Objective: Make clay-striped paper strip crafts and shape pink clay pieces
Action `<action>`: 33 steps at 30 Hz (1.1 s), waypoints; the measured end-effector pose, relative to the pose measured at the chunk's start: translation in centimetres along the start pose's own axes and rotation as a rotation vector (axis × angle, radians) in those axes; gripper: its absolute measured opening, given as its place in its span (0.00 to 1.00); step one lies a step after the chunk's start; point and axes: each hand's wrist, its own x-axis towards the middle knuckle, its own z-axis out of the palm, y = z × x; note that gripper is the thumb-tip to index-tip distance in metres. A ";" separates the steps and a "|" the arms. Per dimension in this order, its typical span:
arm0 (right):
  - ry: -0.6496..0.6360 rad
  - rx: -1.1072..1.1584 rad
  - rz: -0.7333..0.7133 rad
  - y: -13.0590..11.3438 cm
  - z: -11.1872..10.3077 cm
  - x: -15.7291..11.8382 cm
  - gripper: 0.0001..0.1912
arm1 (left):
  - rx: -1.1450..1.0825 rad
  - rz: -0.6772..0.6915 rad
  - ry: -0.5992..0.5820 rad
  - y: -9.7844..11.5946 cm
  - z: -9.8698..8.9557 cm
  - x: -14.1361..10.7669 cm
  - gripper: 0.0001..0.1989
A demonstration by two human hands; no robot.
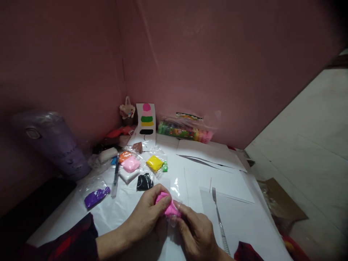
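Bright pink modelling clay [170, 209] in a clear plastic wrapper is held between my two hands above the white table. My left hand [148, 208] grips its left side, with the thumb pressed on top. On the right side, my right hand [196, 228] pinches the clay's wrapper between thumb and fingers. Just beyond my hands lies a black clay packet [145, 182]. A yellow packet [154, 164] and a light pink packet [131, 164] sit farther back. To the right of my right hand is a metal fork [219, 221].
A purple clay packet [96, 198] and a pen [115, 177] lie at left, near a large purple bottle [58, 145]. Against the wall stand a colour-swatch paper [146, 123] and a clear bag of colourful items [187, 131]. White sheets [212, 152] and a toothpick [210, 184] lie at right.
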 end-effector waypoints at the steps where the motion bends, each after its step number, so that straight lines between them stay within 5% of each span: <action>1: -0.009 -0.010 -0.011 0.0 0.0 0.0 0.22 | 0.038 0.009 -0.007 0.2 0.0 -0.1 0.14; 9: 0.006 -0.186 -0.107 0.4 0.5 -0.5 0.12 | 0.131 -0.022 -0.046 0.7 0.2 -0.3 0.12; 17: 0.014 0.073 0.299 -0.7 0.3 -0.2 0.09 | -0.094 -0.112 -0.004 0.3 0.4 0.0 0.14; 21: -0.027 0.144 0.263 -0.5 0.3 0.0 0.09 | -0.249 -0.230 -0.038 -0.7 0.3 0.5 0.17; 33: -0.098 0.036 0.171 -0.2 0.3 -0.2 0.05 | -0.268 -0.212 -0.068 -0.4 0.7 0.0 0.17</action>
